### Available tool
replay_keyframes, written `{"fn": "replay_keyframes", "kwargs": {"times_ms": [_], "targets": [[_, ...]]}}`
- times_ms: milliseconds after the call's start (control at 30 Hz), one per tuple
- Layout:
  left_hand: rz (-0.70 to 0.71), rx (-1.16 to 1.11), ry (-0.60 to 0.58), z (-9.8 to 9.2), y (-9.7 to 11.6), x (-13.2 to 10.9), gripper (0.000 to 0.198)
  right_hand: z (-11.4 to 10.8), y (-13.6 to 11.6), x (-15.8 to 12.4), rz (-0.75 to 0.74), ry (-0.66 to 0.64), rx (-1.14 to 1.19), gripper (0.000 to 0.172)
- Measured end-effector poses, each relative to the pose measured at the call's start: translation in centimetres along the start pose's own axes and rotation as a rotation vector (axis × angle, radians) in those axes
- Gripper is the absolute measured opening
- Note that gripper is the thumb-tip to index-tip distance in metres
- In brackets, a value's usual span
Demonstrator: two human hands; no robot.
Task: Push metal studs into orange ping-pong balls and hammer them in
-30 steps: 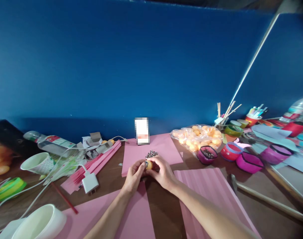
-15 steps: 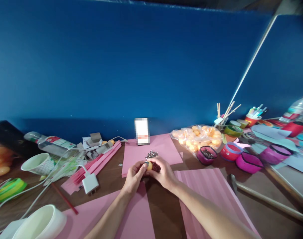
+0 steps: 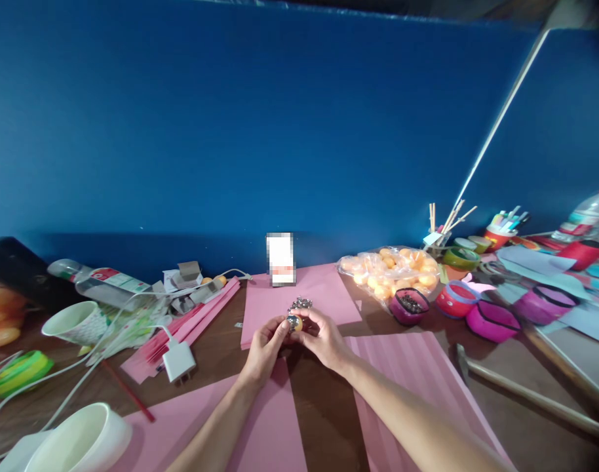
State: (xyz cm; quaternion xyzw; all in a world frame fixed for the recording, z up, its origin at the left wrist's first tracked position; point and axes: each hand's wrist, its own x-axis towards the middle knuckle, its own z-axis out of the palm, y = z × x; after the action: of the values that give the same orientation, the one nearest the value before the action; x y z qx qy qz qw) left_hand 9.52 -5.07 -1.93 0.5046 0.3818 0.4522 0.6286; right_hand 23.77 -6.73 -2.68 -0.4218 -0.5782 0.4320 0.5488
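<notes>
Taking the small orange ball (image 3: 294, 323) as the centre of my clock, with twelve pointing at the blue wall (image 3: 280, 144), I am holding it between both hands just above the brown worktop (image 3: 329, 413). My left hand (image 3: 267, 344) is gripping it from nine o'clock, the thumb lying by its shiny silvery part; my right hand (image 3: 326, 342) is pinching it from three o'clock, thumb and forefinger bent around that side. The fingers of both hands are standing only as far apart as the ball needs, though I cannot tell what those behind it are doing. Just past it, between twelve and one o'clock, a heap of little shiny metal pieces (image 3: 301, 303) is lying on a pink paper stack (image 3: 324, 287), where a device with a blurred white screen (image 3: 281, 258) is standing upright near twelve. At two o'clock a clear bag of orange balls (image 3: 388, 267) is resting beside a dark purple bowl (image 3: 407, 318), which is holding dark bits close to three. A ribbed pink sheet (image 3: 407, 380) is spreading at four, and a hammer (image 3: 530, 388) is lying beyond its edge. At seven a flat pink sheet (image 3: 265, 426) is stretching under my left forearm, with a white cup (image 3: 113, 432) sitting at eight. Between eight and nine a white charger (image 3: 178, 362) is lying against pink paper strips (image 3: 201, 328).
</notes>
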Motion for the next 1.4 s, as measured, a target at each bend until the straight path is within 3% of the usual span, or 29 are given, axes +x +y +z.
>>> {"fn": "replay_keyframes", "kwargs": {"times_ms": [333,467,733,1033,1233,1400], "targets": [[0.045,0.007,0.000,-0.2,-0.7,0.2,0.053,0.1,0.3,0.3,0.061,0.029,0.264,0.038],[0.067,0.050,0.009,-0.2,-0.6,0.2,0.058,-0.1,0.0,0.4,0.103,-0.040,0.355,0.030],[0.029,0.041,-0.025,-0.3,-0.6,0.3,0.041,-0.4,0.0,0.4,0.167,-0.044,0.405,0.029],[0.103,0.098,-0.097,0.0,-0.2,0.1,0.060,-0.2,0.2,0.6,0.164,-0.036,0.472,0.028],[0.098,0.115,-0.121,-0.1,-0.4,0.2,0.041,-0.4,0.0,0.5,0.170,-0.035,0.399,0.023],[0.075,0.100,-0.077,-0.2,-0.5,0.3,0.033,-1.0,-1.1,0.8,0.152,0.100,0.374,0.023]]}}
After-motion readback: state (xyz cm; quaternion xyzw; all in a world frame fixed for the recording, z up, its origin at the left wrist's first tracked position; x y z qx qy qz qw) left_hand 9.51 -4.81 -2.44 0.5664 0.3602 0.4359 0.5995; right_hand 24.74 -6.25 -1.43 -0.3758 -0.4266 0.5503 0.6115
